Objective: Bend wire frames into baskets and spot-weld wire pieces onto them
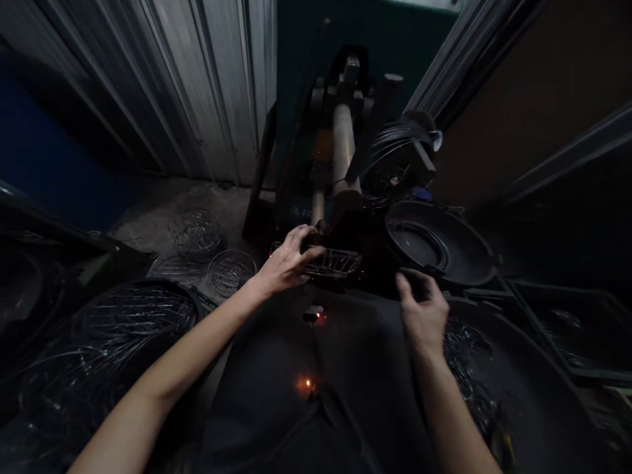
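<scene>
A small wire frame, like a shallow basket with rungs, sits below the machine's electrode arms. My left hand grips its left end, thumb and fingers bent around it. To the right, apart from the frame, my right hand is curled, thumb tip close to the shadowed fingers. Anything pinched there is too dark to make out. The spot-welding machine stands ahead with a thick metal arm above a thinner one. Glowing sparks show on the dark cover over my lap.
Bundled wire pieces fill a round tub at left. Wire rings and a round wire basket lie on the floor. At right are a large basin with small wire parts, a round pan and a wire coil.
</scene>
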A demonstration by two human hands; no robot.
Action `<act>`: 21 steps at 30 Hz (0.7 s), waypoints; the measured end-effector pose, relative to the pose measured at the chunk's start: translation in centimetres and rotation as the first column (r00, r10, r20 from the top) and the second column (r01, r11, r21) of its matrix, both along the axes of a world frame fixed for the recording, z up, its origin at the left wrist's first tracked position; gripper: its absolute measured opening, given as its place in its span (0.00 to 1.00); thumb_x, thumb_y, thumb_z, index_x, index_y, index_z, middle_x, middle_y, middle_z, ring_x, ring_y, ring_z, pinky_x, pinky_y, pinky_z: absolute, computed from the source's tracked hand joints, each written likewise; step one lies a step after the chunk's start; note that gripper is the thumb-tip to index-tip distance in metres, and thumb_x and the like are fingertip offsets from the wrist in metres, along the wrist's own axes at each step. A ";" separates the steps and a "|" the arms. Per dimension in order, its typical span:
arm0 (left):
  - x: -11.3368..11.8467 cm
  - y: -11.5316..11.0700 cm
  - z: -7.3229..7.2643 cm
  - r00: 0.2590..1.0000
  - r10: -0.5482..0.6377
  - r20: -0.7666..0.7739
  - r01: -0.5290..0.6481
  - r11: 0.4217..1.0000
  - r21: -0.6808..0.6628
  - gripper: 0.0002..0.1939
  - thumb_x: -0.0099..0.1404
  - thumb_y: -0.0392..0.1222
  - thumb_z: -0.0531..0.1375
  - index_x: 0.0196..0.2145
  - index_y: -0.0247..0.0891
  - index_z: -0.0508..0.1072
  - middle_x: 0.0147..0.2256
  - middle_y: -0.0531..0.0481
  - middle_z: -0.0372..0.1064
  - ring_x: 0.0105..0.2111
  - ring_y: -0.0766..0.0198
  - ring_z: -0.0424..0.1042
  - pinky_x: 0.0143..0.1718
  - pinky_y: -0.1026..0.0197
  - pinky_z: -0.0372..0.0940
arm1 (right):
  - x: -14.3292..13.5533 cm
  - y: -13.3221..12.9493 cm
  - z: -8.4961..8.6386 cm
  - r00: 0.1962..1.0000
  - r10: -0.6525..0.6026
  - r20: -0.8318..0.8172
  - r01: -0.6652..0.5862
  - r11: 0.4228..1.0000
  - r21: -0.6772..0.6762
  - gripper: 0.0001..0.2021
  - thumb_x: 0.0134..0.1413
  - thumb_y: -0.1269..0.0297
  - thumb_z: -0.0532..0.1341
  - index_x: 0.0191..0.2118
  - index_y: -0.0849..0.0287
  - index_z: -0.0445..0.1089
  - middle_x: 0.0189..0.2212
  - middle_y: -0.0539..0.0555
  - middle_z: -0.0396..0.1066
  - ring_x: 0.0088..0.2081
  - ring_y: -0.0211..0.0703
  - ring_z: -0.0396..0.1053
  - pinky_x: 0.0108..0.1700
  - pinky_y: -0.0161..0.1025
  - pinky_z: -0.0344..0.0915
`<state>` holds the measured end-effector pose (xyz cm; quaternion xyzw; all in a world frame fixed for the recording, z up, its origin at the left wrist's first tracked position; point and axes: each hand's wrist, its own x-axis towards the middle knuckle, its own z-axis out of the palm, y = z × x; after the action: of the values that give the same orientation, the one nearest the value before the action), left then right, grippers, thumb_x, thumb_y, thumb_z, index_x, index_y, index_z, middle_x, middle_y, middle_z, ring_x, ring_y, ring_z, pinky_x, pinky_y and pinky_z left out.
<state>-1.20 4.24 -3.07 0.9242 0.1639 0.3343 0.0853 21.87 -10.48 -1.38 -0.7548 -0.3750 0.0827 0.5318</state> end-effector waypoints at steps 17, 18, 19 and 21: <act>-18.7 -10.8 -3.3 0.958 -0.032 -0.286 0.025 0.999 -0.025 0.17 0.49 0.50 0.67 0.38 0.54 0.71 0.38 0.55 0.69 0.51 0.56 0.67 0.59 0.44 0.57 | -3.6 2.4 -11.1 0.696 0.539 -0.474 -0.711 0.607 -0.354 0.17 0.42 0.49 0.63 0.30 0.59 0.68 0.28 0.51 0.71 0.32 0.42 0.67 0.37 0.41 0.64; -19.6 -10.9 -4.3 0.943 -0.017 -0.331 -0.021 0.994 -0.111 0.15 0.48 0.52 0.67 0.35 0.53 0.72 0.35 0.55 0.69 0.48 0.55 0.69 0.58 0.43 0.57 | -4.3 2.5 -11.8 0.650 0.537 -0.537 -0.745 0.591 -0.311 0.18 0.41 0.49 0.64 0.29 0.59 0.67 0.27 0.50 0.70 0.31 0.41 0.67 0.36 0.41 0.64; -20.5 -11.1 -5.2 0.927 0.002 -0.375 -0.078 0.979 -0.186 0.14 0.47 0.54 0.67 0.32 0.52 0.73 0.32 0.54 0.69 0.46 0.55 0.70 0.58 0.42 0.56 | -5.0 2.4 -12.5 0.606 0.526 -0.597 -0.769 0.580 -0.269 0.18 0.39 0.48 0.65 0.29 0.60 0.67 0.26 0.50 0.70 0.30 0.40 0.66 0.36 0.40 0.64; -22.0 -11.4 -6.5 0.901 0.047 -0.430 -0.186 0.939 -0.288 0.12 0.47 0.55 0.67 0.29 0.53 0.73 0.30 0.54 0.69 0.46 0.55 0.71 0.59 0.41 0.55 | -5.8 2.3 -13.4 0.547 0.481 -0.685 -0.785 0.580 -0.218 0.20 0.36 0.48 0.67 0.28 0.60 0.66 0.24 0.48 0.68 0.29 0.39 0.65 0.34 0.39 0.63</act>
<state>-23.21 -7.16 -9.56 0.9359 0.2863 0.1023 0.1778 16.07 -8.19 -14.79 -0.6071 -0.4231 0.5872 0.3281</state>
